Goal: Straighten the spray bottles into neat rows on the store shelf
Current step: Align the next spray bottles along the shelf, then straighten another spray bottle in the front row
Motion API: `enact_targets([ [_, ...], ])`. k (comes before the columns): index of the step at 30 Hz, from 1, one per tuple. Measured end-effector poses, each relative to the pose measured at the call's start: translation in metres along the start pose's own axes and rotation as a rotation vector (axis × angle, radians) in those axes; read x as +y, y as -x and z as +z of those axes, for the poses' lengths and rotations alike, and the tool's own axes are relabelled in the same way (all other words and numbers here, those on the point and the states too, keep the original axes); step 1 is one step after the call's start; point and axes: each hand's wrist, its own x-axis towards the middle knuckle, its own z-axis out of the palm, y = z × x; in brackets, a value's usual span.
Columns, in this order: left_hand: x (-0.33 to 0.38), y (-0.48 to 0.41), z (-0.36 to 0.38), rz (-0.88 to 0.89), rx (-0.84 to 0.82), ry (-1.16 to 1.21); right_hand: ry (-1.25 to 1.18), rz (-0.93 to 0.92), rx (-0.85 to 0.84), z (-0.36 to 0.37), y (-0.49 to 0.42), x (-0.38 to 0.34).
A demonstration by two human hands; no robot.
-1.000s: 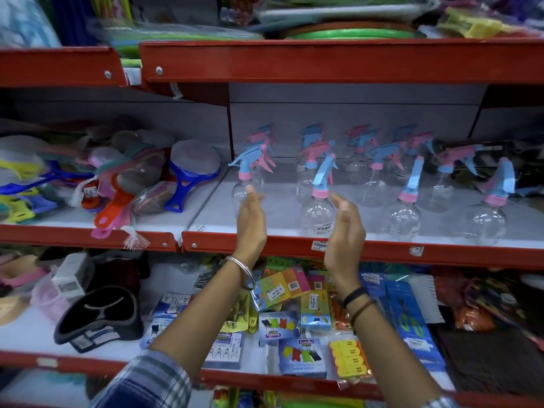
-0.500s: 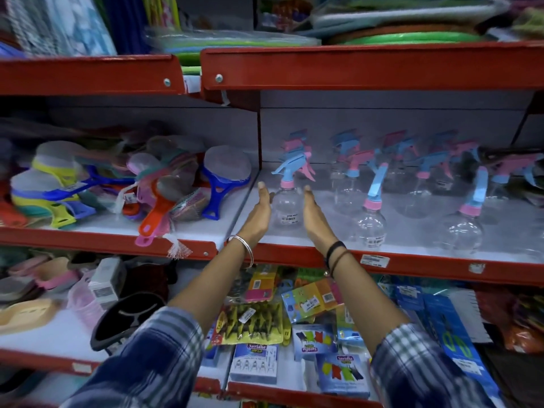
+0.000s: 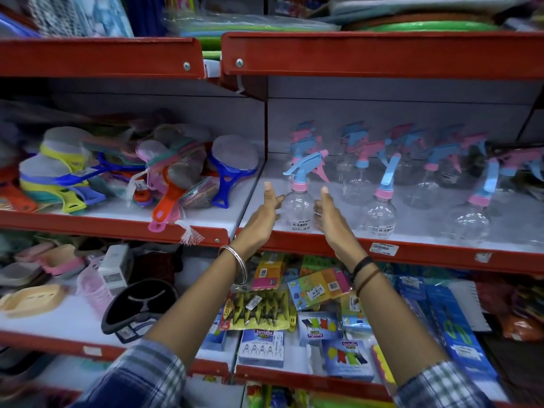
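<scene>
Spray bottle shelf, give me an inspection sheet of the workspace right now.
Surface: red-edged shelf, white deck.
Job's things: front-left spray bottle upright between both hands; more spray bottles behind and to the right, nozzles pointing different ways.
Clutter: plastic-handled strainers piled on the neighbouring shelf; packets below.
Hands: left hand and right hand open, flanking the bottle; contact unclear.
Cables: nothing seen.
Surroundings: stocked shelves above and below.

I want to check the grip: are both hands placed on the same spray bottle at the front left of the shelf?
Yes, the left hand and right hand flank the front-left spray bottle, one on each side.
</scene>
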Motion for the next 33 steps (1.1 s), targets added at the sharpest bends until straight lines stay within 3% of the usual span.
enact_targets([
  [4,0.003,0.01,0.0,0.018,-0.006,-0.014,0.082,-0.008,0.024,0.001,0.013,-0.002],
  [10,0.007,0.023,0.015,0.057,0.132,0.034,0.017,-0.019,0.073,-0.001,0.009,-0.006],
  [15,0.006,0.031,0.026,0.034,0.125,0.007,-0.015,-0.021,0.005,0.0,0.003,-0.002],
  [27,0.01,0.027,0.024,0.069,0.129,0.025,0.004,-0.013,0.034,0.004,0.01,0.003],
  [33,0.008,0.034,0.035,0.149,0.25,-0.003,-0.025,-0.167,0.132,-0.004,0.028,0.002],
])
